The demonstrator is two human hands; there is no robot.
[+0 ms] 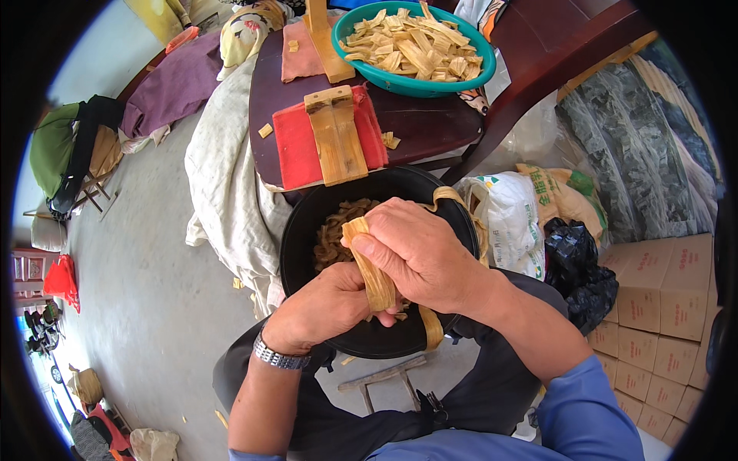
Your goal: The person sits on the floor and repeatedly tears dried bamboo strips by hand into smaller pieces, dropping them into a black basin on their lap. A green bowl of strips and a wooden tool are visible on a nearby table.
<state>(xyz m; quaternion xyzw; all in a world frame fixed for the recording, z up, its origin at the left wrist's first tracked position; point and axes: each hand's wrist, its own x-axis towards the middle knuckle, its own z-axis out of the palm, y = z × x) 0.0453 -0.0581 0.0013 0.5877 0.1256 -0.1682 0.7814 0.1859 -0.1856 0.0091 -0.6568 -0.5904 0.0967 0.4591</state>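
Observation:
Over a black tub (300, 199), a flat, yellowish-tan fibrous strip (376, 282) slants between my hands. My right hand (429, 256) grips its upper part, thumb pressed on the face. Under its lower part, my left hand (331, 305) has curled fingers, partly hidden by the strip; a metal watch (281, 354) is on that wrist. Brown curled pieces (337, 236) lie inside the tub. One long tan strip (447, 193) hangs over the tub's right rim, and another strip end (431, 328) drapes over the near rim.
Beyond the tub, a dark wooden chair (415, 129) carries a teal basin (403, 86) of cut strips, a wooden block (337, 138) on red cloth, and an upright wooden stand (326, 46). Right are sacks (507, 225), a black plastic bag (579, 265) and stacked cartons (646, 276). A small stool (383, 374) stands below.

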